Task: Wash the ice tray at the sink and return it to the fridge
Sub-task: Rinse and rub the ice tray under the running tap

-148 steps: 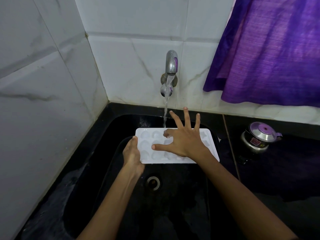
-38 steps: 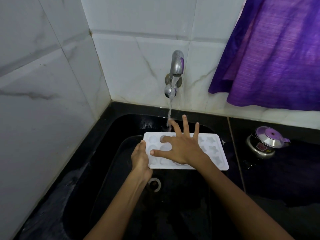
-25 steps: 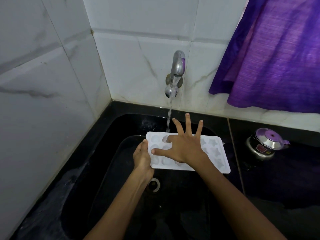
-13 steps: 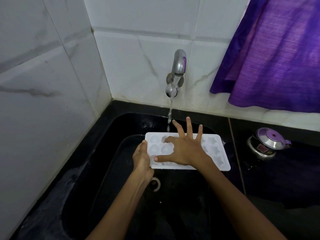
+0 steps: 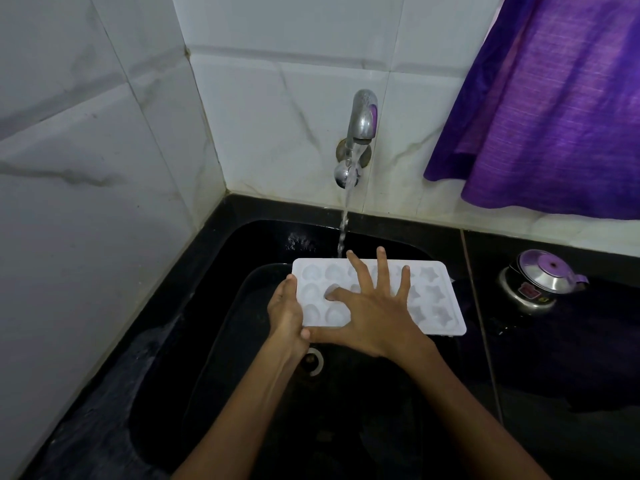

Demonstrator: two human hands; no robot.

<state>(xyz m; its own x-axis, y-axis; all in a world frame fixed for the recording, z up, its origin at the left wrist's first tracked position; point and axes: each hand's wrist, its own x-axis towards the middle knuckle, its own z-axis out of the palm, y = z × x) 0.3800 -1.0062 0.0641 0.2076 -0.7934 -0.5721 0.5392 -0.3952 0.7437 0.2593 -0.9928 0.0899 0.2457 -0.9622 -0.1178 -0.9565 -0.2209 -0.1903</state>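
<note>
White marble-veined wall tiles (image 5: 104, 188) enclose the corner at left and behind, above a black countertop (image 5: 568, 382) with a black sink (image 5: 214, 341) sunk into it. Over the basin, the left hand (image 5: 286, 315) grasps the left short edge of a white ice tray (image 5: 437, 299), its thumb on the near corner and its fingers wrapped under the rim. This tray is held level above the sink, over the round drain (image 5: 313, 362), with its moulded heart and star cavities facing up. A chrome wall tap (image 5: 360, 133) directly behind runs a thin stream of water (image 5: 344, 230) down to the tray's far edge. Across the tray's middle, the right hand (image 5: 375, 313) lies flat with fingers straight and spread, the forefinger tip pressing into one cavity and the palm covering the near rim. At upper right hangs a purple curtain (image 5: 554, 109). Below it, on the countertop well apart from the tray, stands a small steel kettle (image 5: 540, 280) with a purple-topped lid.
</note>
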